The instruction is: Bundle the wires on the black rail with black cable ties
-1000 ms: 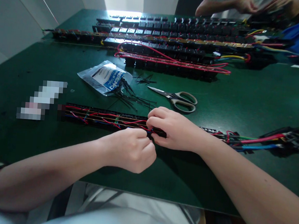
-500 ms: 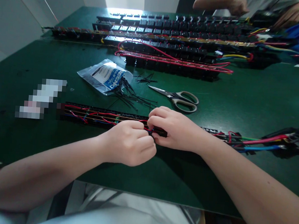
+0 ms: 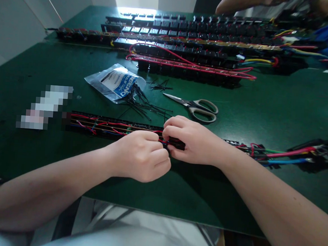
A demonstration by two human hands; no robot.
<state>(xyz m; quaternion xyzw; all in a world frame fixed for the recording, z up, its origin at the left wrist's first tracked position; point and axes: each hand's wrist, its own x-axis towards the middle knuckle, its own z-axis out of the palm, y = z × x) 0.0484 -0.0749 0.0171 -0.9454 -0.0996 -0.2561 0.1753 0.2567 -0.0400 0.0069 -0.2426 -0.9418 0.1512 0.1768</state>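
A long black strip (image 3: 110, 127) laced with red, blue and brass-coloured wires lies across the table in front of me. My left hand (image 3: 143, 157) is closed in a fist against its near side; whatever the fingers pinch is hidden. My right hand (image 3: 192, 142) curls over the same strip from the right, fingers on the far side and thumb on the near side. Just beyond the right fingertips a thin black tie end sticks up. Behind the hands are scissors (image 3: 194, 107) and an opened plastic bag (image 3: 113, 82) spilling black cable ties (image 3: 143, 102).
Several more black wired strips (image 3: 192, 35) lie along the far side of the green table (image 3: 280, 108). Thick coloured cables (image 3: 288, 156) leave the near strip at the right. A pixelated patch is at left. Another person's arm (image 3: 242, 3) is at the far edge.
My hands hold nearly the same place and pose on the strip. Across the table, the other person's hands have shifted upward, away from the parts there.
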